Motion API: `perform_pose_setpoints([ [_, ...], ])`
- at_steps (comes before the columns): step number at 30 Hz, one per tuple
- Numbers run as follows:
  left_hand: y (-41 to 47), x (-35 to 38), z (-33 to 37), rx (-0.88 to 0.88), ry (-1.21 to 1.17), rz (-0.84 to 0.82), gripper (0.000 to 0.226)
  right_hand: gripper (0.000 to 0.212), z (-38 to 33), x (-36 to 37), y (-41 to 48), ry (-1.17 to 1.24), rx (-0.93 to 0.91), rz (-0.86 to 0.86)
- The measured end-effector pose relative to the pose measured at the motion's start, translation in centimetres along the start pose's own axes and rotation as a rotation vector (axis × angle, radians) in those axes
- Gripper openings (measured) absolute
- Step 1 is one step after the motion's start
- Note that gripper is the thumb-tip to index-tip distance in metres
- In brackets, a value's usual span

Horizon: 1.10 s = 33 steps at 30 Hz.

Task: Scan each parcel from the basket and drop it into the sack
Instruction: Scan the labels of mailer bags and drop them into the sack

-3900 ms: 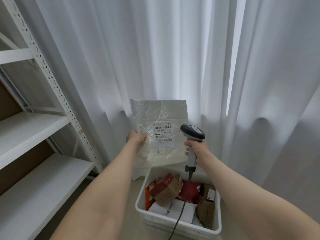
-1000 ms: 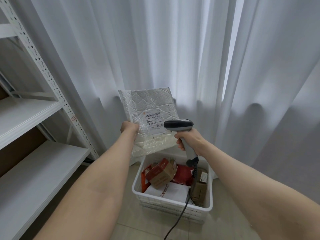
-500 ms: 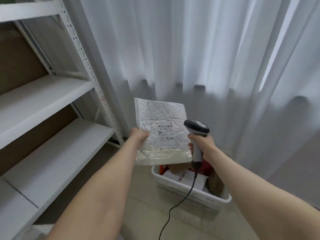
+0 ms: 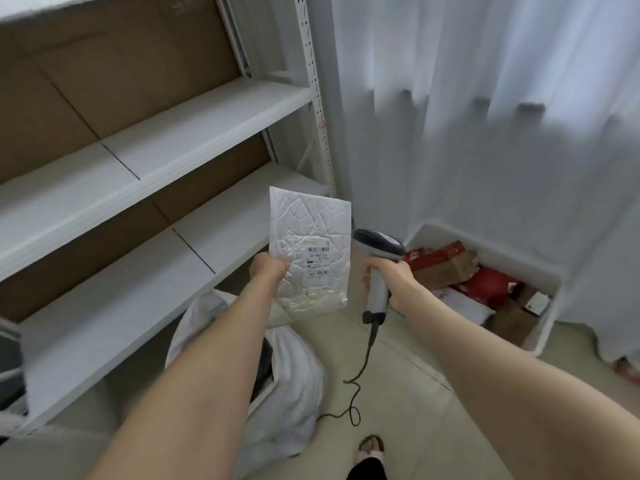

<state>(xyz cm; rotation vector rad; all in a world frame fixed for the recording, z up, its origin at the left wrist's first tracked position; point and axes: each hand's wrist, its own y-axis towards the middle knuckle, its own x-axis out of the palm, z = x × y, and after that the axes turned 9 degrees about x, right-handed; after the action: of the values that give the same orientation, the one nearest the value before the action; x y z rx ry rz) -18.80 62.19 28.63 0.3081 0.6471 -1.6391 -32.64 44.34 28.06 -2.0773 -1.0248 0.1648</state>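
Soft, even daylight filters through the curtain, brightest at upper right. Shadows are faint and diffuse. Wide-angle distortion bows the shelf edges and stretches the forearms near the lower frame. Slight motion blur softens detail throughout; no glare.

One head-worn camera looks forward and down, close above both forearms.
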Motion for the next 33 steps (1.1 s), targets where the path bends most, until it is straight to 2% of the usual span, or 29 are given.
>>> perform_pose_setpoints([
  [4, -1.2, -6.6, -4.2, -0.046, 0.030, 0.096, 0.029, 0.014, 3.8, 4.7, -1.6, -0.016, 0.040, -0.047],
  [7, -1.1, -9.9, -6.9, -0.096, 0.073, 0.138, 0.031, 0.011, 6.5, 7.7, -2.2, -0.034, 0.048, -0.090],
  [10, -0.8, -12.0, -9.7, -0.117, 0.117, 0.130, 0.032, 0.021, 8.9, 10.7, -1.9, -0.051, 0.070, -0.091],
  [14, 1.4, -14.3, -14.6, -0.148, 0.214, 0.107, 0.034, 0.015, 12.1, 14.8, -0.7, -0.050, 0.112, -0.059],
  [16, 3.2, -15.2, -17.5, -0.156, 0.274, 0.075, 0.034, 0.020, 14.1, 16.9, 0.8, -0.043, 0.130, -0.043],
  [22, 10.3, -16.1, -26.5, -0.180, 0.418, -0.054, 0.034, 0.025, 21.7, 22.6, 6.7, 0.005, 0.226, 0.080],
  [24, 12.4, -15.4, -29.5, -0.210, 0.435, -0.078, 0.033, 0.019, 24.2, 23.4, 8.9, -0.025, 0.262, 0.131],
  [28, 14.4, -11.7, -34.5, -0.310, 0.339, -0.174, 0.033, 0.021, 28.6, 23.1, 13.1, -0.111, 0.313, 0.271],
  [30, 15.2, -9.4, -36.4, -0.395, 0.148, -0.251, 0.035, 0.023, 30.7, 22.4, 15.1, -0.138, 0.326, 0.281],
  [33, 16.0, -7.1, -37.6, -0.502, -0.109, -0.455, 0.038, 0.012, 33.7, 21.6, 17.4, -0.116, 0.358, 0.287],
])
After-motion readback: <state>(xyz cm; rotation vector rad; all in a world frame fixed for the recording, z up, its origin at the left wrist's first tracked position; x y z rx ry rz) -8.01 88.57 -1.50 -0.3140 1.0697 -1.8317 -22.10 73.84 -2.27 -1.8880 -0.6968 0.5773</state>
